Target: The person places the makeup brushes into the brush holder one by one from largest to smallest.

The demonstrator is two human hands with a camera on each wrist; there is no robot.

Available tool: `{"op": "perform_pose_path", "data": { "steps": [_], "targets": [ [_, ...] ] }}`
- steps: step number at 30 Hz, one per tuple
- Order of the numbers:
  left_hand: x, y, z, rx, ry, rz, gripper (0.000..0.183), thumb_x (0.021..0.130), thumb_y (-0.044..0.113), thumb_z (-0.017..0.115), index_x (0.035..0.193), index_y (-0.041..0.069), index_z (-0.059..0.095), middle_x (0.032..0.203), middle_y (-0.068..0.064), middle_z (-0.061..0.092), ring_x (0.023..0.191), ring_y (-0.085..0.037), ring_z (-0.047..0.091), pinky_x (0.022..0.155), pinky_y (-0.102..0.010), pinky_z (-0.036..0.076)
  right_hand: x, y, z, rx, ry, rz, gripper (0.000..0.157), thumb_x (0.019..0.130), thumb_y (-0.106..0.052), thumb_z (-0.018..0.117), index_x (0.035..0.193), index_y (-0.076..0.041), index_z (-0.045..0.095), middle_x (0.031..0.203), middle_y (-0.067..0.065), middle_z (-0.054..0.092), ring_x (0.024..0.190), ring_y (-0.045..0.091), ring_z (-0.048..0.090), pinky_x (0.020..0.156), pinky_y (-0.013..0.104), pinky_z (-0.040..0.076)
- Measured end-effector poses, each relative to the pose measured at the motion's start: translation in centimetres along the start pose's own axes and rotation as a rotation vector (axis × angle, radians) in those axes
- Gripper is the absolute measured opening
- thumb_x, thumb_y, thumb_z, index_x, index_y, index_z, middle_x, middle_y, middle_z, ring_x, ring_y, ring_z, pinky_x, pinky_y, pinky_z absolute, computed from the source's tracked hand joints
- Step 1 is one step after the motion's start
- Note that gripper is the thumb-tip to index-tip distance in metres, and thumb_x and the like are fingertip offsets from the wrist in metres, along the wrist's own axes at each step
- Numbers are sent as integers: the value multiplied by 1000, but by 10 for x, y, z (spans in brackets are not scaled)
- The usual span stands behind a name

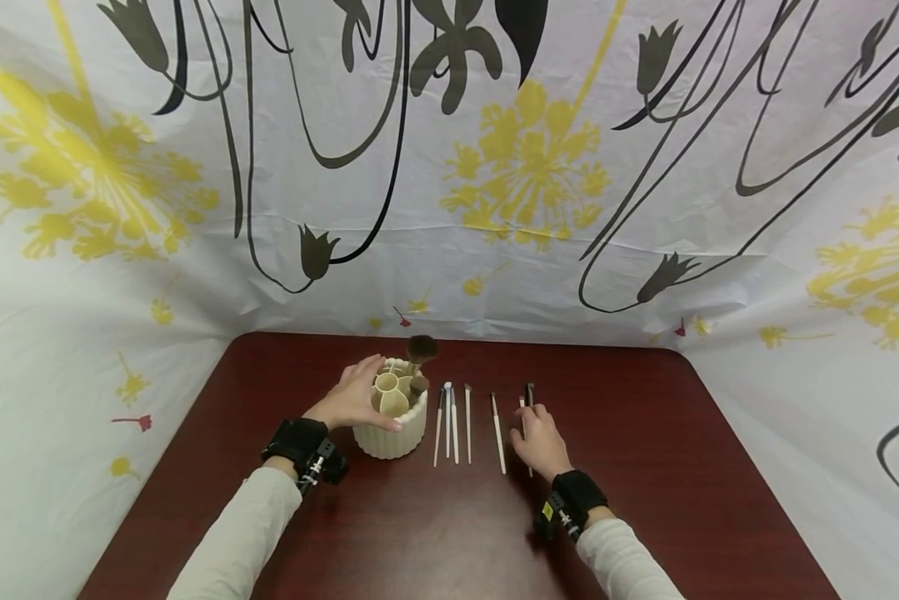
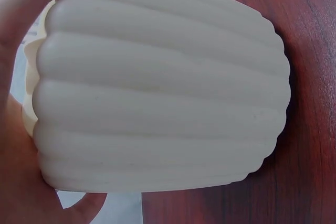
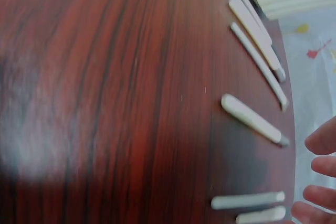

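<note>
A cream ribbed brush holder (image 1: pixel 391 439) with round compartments stands on the table at left of centre. My left hand (image 1: pixel 353 398) grips it by the rim, fingers on the far side and thumb in front. Two fluffy makeup brushes, a large one (image 1: pixel 422 348) and a smaller one (image 1: pixel 418 386), stand in the holder. Over the rightmost thin brushes (image 1: pixel 530 390) hovers my right hand (image 1: pixel 541 442), partly covering them. In the right wrist view its fingers (image 3: pixel 321 166) are loosely spread beside the brush ends (image 3: pixel 262 214), with nothing seen gripped.
Several thin pale-handled brushes (image 1: pixel 454 429) lie side by side right of the holder. Further right are a separate brush (image 1: pixel 467 425) and another (image 1: pixel 498 437). The dark red wooden table (image 1: pixel 434 533) ends at a patterned white cloth (image 1: pixel 486 283) behind.
</note>
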State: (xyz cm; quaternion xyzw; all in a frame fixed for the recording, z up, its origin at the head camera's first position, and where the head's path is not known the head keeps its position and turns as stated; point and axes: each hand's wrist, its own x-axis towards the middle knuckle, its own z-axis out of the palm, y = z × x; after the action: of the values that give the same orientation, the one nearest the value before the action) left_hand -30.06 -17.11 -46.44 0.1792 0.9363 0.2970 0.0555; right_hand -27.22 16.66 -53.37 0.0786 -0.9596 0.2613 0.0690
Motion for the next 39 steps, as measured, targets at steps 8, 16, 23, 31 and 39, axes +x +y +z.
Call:
{"op": "perform_pose_path", "data": {
  "steps": [8, 16, 23, 31, 39],
  "targets": [
    [-2, -2, -6, -23, -42, 17, 119, 54, 52, 81, 143, 3, 20, 147, -19, 15, 131, -43, 13, 98, -60, 24, 2, 15, -2, -6, -7, 73, 34, 85, -12, 57, 117, 0, 56, 112, 20, 48, 101, 34, 47, 68, 41, 43],
    [-5, -3, -13, -68, -79, 31, 115, 55, 42, 84, 142, 0, 21, 146, -22, 16, 129, -44, 15, 98, -61, 24, 2, 23, 0, -1, -28, 67, 36, 85, -8, 57, 120, 2, 55, 110, 22, 52, 96, 34, 51, 66, 39, 44],
    [-7, -7, -14, -63, -78, 30, 115, 55, 43, 83, 142, 1, 21, 140, -23, 20, 125, -42, 21, 96, -58, 28, 4, 30, 2, 6, -43, 33, 34, 84, -3, 56, 116, 6, 56, 97, 20, 55, 68, 21, 47, 58, 33, 38],
    [-12, -11, -15, -79, -110, 29, 118, 54, 44, 84, 144, 5, 19, 128, -22, 22, 118, -38, 24, 93, -55, 32, 7, 36, 6, -11, -27, -4, 32, 82, -1, 59, 112, 8, 57, 84, 14, 53, 61, 16, 40, 55, 30, 34],
    [-12, -15, -11, -204, -90, 87, 111, 52, 35, 87, 135, 0, 22, 143, -21, 13, 131, -38, 17, 98, -59, 25, 7, 34, 5, -28, 5, -22, 26, 80, 2, 59, 105, 9, 60, 80, 14, 53, 60, 17, 43, 54, 29, 36]
  ]
}}
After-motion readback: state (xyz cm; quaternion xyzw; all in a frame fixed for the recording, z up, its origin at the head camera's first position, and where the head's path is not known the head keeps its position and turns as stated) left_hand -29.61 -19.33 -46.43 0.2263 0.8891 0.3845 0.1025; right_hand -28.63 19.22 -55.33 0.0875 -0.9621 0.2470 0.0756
